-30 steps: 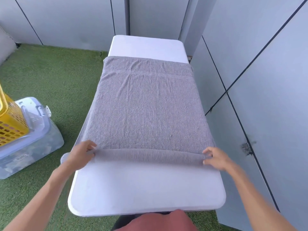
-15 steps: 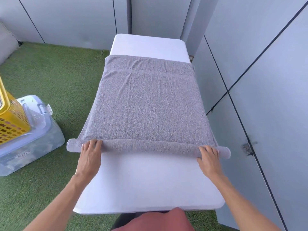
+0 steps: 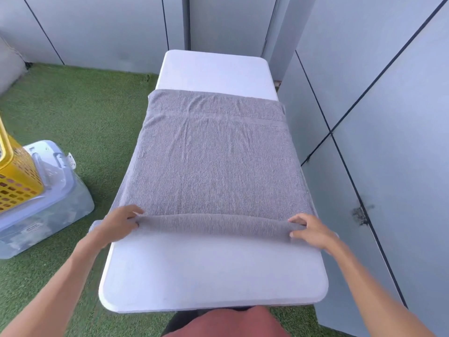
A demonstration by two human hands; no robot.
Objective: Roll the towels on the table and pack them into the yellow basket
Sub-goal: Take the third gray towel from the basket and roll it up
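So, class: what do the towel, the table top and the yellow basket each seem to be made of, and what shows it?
Towel: grey terry cloth, probably cotton; nubby matte pile, soft wrinkles, woven band near the far end.
Table top: white moulded plastic, likely; smooth matte face, rounded corners.
Yellow basket: rigid glossy plastic; a regular grid of punched holes.

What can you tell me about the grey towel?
The towel is grey terry cloth, lightly creased, with a woven band across its far end. It lies flat along the white table, covering its full width, its side edges draping slightly over. The near end is rolled into a slim tube that spans the table. The left hand and the right hand grip the tube's two ends, fingers curled over it. The far part is not yet rolled.
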